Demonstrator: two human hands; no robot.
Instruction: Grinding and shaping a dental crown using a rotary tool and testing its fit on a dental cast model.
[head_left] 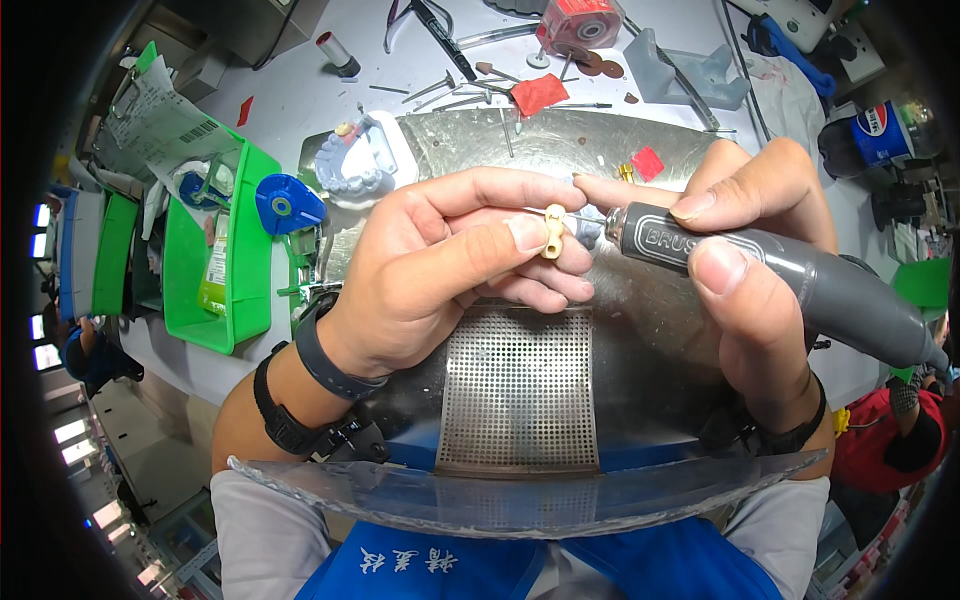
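My left hand [420, 260] pinches a small cream-yellow dental bridge [553, 232] between thumb and fingers; a round hole shows at its lower end. My right hand [755, 220] grips a dark grey rotary handpiece [740, 255], thumb below and fingers above, with one fingertip reaching left toward the bridge. The handpiece's thin metal bur [588, 218] points left at the bridge; whether it touches cannot be made out. Behind the left hand stands a grey-blue dental model [350, 160] on a white base. Another grey-blue piece [590, 228] shows partly behind the bur.
Under my hands lies a metal tray with a perforated plate [520, 400]; a clear shield [530, 500] curves before my lap. A green bin [245, 250] stands left. Loose burs [450, 95], red paper [540, 93] and a grey stand [690, 80] lie behind. A bottle [880, 135] lies right.
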